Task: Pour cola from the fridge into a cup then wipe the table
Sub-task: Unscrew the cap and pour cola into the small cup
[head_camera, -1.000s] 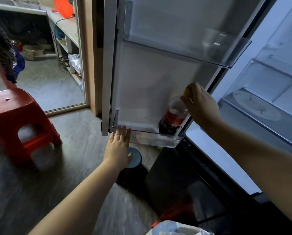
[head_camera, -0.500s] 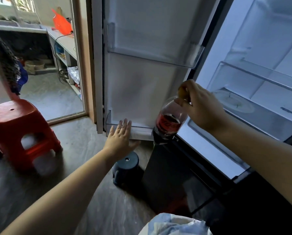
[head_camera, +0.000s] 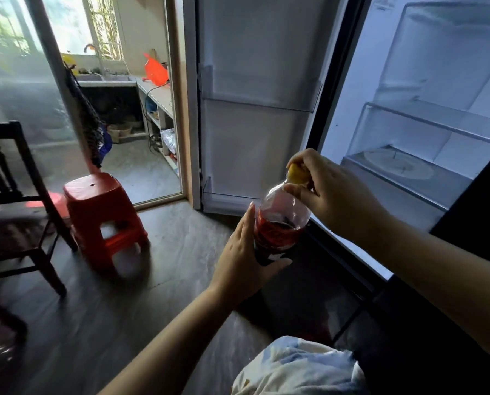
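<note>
A cola bottle (head_camera: 281, 223) with a red label and a yellow cap hangs in the air in front of the open fridge, partly full of dark drink. My right hand (head_camera: 332, 195) grips it at the cap and neck. My left hand (head_camera: 244, 260) cups the lower body of the bottle from the left and below. The fridge door (head_camera: 255, 109) stands open, its lowest door shelf (head_camera: 226, 199) now bare. No cup and no table are in view.
The lit fridge interior (head_camera: 426, 132) with glass shelves fills the right. A red plastic stool (head_camera: 104, 215) and a dark wooden chair (head_camera: 13, 201) stand on the dark floor at the left. A doorway (head_camera: 124, 109) leads to a kitchen counter behind.
My right hand has lifted the bottle out of the door shelf and drawn it toward me. My left hand left the shelf edge and took hold of the bottle's lower part.
</note>
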